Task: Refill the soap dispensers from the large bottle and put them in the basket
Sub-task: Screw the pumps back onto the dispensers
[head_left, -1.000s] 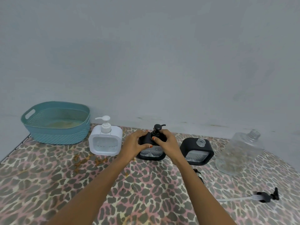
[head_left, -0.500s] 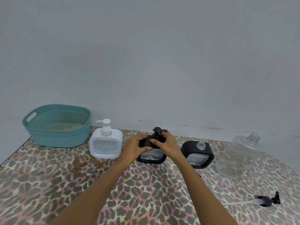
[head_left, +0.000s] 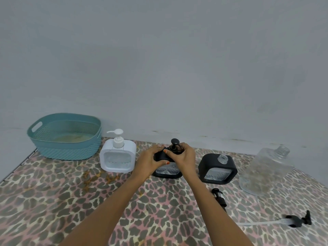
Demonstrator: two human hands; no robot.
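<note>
Standing on the table (head_left: 71, 201) right of the basket (head_left: 63, 137), the black dispenser (head_left: 167, 172) is gripped by the left hand (head_left: 150, 160), its pump (head_left: 174, 142) pinched by the right hand (head_left: 184, 157). Rigid, light and perhaps soap-slick, it is judged best held by its sides.

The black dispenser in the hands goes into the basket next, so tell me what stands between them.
The white dispenser stands between the black dispenser, gripped by the left hand and right hand, and the basket at far left. Nothing else visible lies on that path; carrying it over the white one should probably clear it.
</note>
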